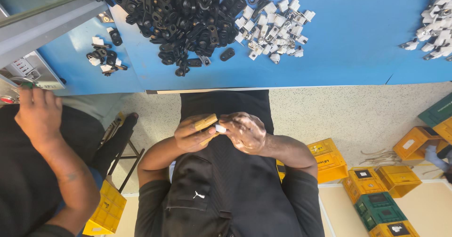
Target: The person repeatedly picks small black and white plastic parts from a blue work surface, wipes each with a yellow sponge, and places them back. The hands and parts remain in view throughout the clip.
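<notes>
We count two hands of ours | left hand and right hand meet before the chest, fingers closed together on one small white piece | one black parts heap and two white parts heaps on blue table | one co-worker's hand at far left.
</notes>
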